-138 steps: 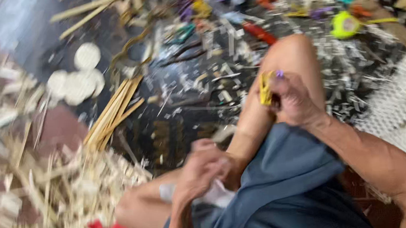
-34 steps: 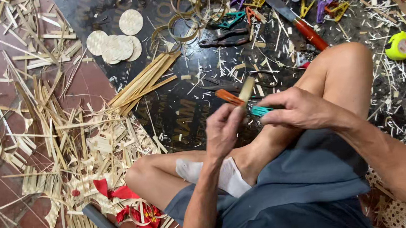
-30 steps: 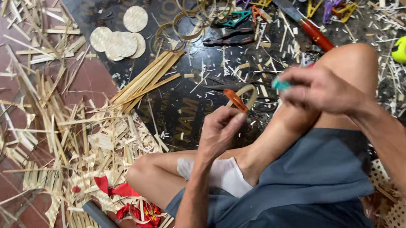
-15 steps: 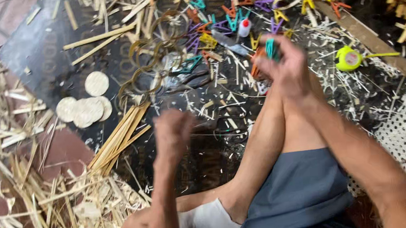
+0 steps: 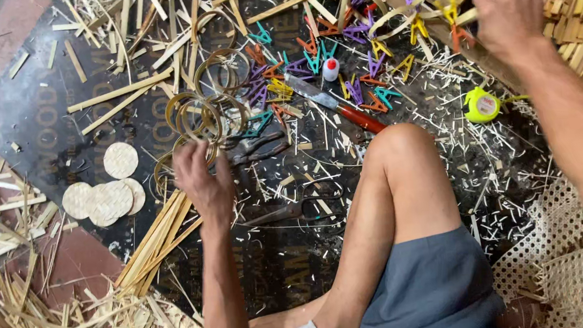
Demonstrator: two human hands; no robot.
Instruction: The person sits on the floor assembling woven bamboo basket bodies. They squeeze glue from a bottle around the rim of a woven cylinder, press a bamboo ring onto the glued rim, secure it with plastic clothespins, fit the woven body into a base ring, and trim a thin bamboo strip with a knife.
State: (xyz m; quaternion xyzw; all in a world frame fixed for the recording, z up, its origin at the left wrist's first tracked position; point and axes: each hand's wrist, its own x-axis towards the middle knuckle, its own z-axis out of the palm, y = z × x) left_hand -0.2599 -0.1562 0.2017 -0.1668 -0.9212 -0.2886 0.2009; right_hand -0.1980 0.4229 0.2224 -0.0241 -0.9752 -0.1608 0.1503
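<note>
My left hand (image 5: 202, 182) reaches forward with fingers apart, its tips at the near edge of a cluster of bamboo rings (image 5: 208, 115) on the dark mat; it holds nothing. My right hand (image 5: 507, 15) is stretched to the far right, closed around the end of a thin curved bamboo strip (image 5: 410, 4) that arcs left over a scatter of coloured plastic clips (image 5: 317, 50). My bent bare knee (image 5: 405, 175) rises between the two arms, above grey shorts.
A red-handled knife (image 5: 346, 110), a small white glue bottle (image 5: 330, 69), a yellow tape measure (image 5: 482, 105), scissors (image 5: 295, 209) and pliers (image 5: 255, 149) lie among shavings. Round woven discs (image 5: 108, 194) and a stick bundle (image 5: 157, 239) sit left; woven cane mesh (image 5: 560, 260) is right.
Both hands have left my knee. The left hand went forward to the bamboo rings. The right hand swung far to the upper right and now grips a bamboo strip.
</note>
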